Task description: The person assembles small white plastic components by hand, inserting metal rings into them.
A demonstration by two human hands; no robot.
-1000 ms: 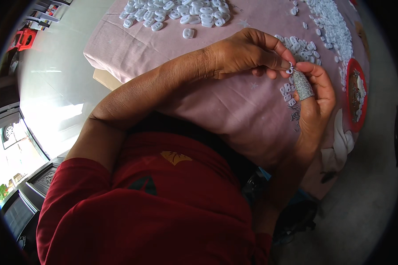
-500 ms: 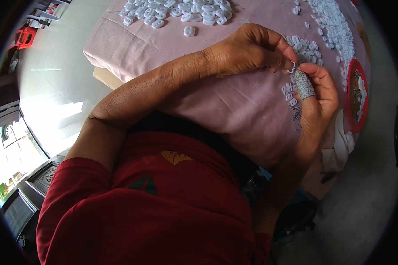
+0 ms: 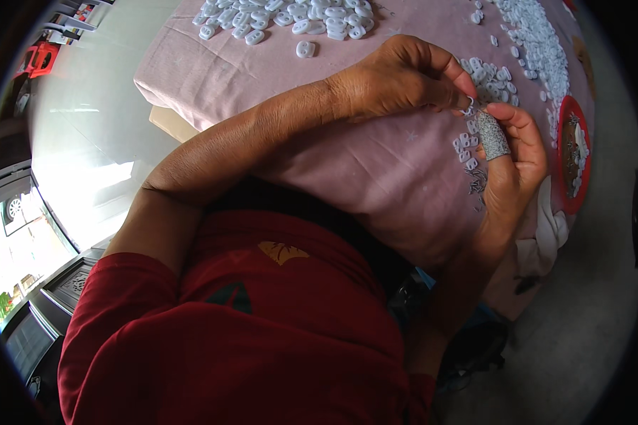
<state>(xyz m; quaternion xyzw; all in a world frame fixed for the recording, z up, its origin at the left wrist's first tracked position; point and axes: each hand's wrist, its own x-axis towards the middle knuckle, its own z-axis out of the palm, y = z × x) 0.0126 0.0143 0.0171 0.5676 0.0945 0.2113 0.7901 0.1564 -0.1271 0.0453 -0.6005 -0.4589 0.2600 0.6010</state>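
Note:
Over the right part of the pink cloth, my left hand [image 3: 412, 81] pinches a small white plastic piece [image 3: 468, 110] between thumb and fingertips. My right hand [image 3: 515, 159] is closed close beside it, thumb against bent index finger; whatever lies between those tips is too small to make out. A grey speckled sleeve [image 3: 493, 138] covers the right thumb. Just below the fingertips lie several small white pieces [image 3: 464, 145] and a scatter of thin dark metal bits [image 3: 476, 182]. Behind the hands sits a small pile of white pieces [image 3: 502, 88], partly hidden by my left fingers.
A heap of larger white two-holed pieces [image 3: 319, 15] lies at the far side, one lone piece [image 3: 305, 49] nearer. Smaller white pieces [image 3: 542, 53] spread along the far right. A red tray [image 3: 566, 185] and a crumpled white cloth [image 3: 548, 221] lie by the table's right edge.
My right hand has shifted slightly right and down, widening the gap to the white piece in my left fingers. The left hand has barely moved.

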